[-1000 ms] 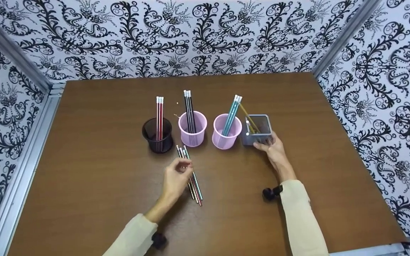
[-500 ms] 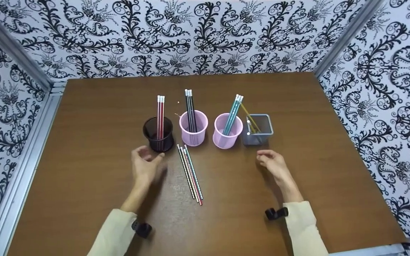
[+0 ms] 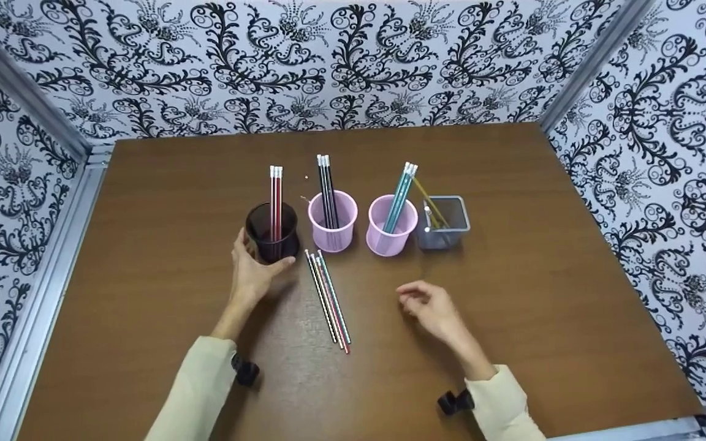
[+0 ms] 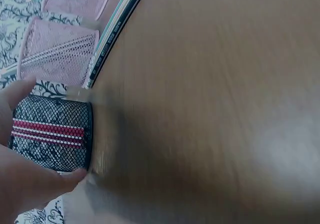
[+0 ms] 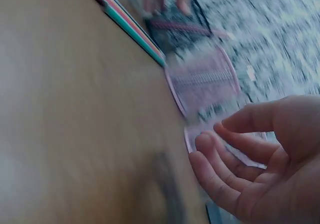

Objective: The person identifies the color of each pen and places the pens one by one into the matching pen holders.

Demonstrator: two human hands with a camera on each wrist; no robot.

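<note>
My left hand (image 3: pixel 252 275) is at the black mesh pencil cup (image 3: pixel 273 248), fingers round its left side and thumb at its front right. In the left wrist view the thumb and a finger span this black cup (image 4: pixel 50 156), and red-and-white striped pencils show through the mesh. My right hand (image 3: pixel 432 309) is held over the table in front of the right pink cup, fingers loosely curled, with nothing in it. Between the hands several pencils (image 3: pixel 328 300) lie side by side on the table, black, red and teal among them.
A pink mesh cup (image 3: pixel 333 241) holds black pencils, and another pink cup (image 3: pixel 387 245) holds teal ones. To the right stands a grey square mesh holder (image 3: pixel 451 239) with yellow pencils. Patterned walls (image 3: pixel 353 61) enclose the brown table (image 3: pixel 175 184) at the back and sides.
My right hand has let go of the grey holder and come back and left. My left hand has moved from above the loose pencils to the black cup and now grips it.
</note>
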